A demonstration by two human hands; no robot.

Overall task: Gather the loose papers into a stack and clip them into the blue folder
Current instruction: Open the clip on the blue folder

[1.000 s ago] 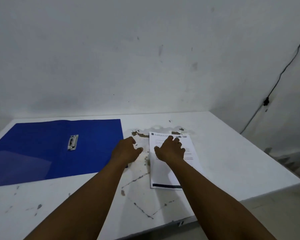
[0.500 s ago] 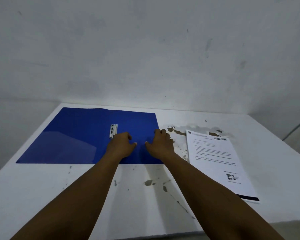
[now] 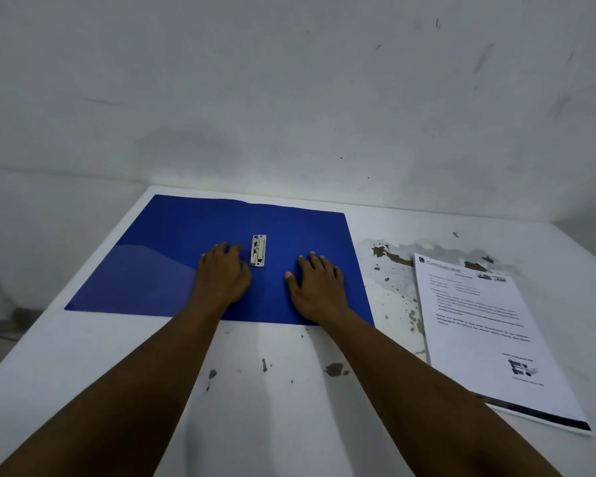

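Fingertips (image 3: pixel 228 248) curled under, papers (image 3: pixel 489 332) text illegible

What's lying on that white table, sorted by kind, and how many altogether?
Open blue plastic folder: 1
White metal clip in the folder: 1
Stack of printed white papers: 1
Hands, left and right, resting on the folder: 2
Total: 5

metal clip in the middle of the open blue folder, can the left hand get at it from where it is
Probably yes. The left hand lies on the open blue plastic folder right beside the white metal clip, fingertips near its left edge, with nothing between them.
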